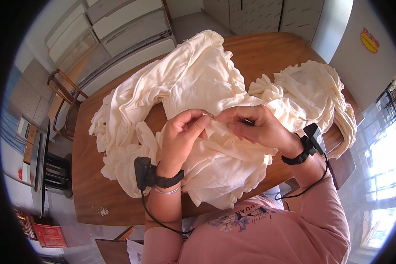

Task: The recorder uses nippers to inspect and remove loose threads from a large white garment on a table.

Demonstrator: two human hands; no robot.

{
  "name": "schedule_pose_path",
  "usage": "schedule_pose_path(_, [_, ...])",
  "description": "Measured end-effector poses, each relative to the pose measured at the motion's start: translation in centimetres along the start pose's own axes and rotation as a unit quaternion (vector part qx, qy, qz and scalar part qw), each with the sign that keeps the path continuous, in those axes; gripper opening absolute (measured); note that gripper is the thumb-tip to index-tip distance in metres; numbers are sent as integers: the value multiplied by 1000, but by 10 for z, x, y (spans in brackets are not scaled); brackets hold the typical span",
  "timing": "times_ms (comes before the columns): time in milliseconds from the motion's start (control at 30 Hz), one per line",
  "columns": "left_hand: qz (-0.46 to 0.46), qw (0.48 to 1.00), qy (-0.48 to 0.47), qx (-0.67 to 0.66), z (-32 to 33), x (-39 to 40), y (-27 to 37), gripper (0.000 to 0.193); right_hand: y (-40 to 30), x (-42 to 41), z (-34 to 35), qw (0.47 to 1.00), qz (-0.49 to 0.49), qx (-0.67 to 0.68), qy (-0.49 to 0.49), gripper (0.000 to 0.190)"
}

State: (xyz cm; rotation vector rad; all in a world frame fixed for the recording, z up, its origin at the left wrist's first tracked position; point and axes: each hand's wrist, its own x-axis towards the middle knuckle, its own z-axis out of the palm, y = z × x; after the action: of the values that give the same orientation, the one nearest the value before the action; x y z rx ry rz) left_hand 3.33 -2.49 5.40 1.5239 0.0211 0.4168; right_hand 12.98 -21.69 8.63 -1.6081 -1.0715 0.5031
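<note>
A heap of cream knit fabric [198,79] with ruffled edges is spread over the wooden table [92,188] in front of me. My left hand [184,130] pinches a small edge of this cloth between thumb and forefinger. Fingertips of my right hand [259,123] meet the left ones at that same spot. Between the right thumb and curled fingers shows a small dark object [249,122], mostly hidden, so its kind is unclear. Below both hands, a loose fold of the cloth hangs towards the near table edge.
More cream cloth [310,89] lies bunched at the right, drooping over the table's edge. A little tangle of pale thread [103,211] rests at the near left corner. A wooden chair [67,102] stands beyond the left side. Cabled black devices [145,173] are strapped to both wrists.
</note>
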Motion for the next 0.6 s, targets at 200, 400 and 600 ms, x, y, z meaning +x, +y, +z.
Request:
schedule_pose_path(200, [3,1000,3,-17,1,2,-3,12,11,1,7,977,-134,-147,75,27])
schedule_pose_path(400, [60,995,53,51,11,-1,-3,10,12,-1,14,962,-143,-202,117,29])
schedule_pose_path(600, [318,899,129,273,19,-2,-8,10,19,-2,32,987,-79,-34,135,28])
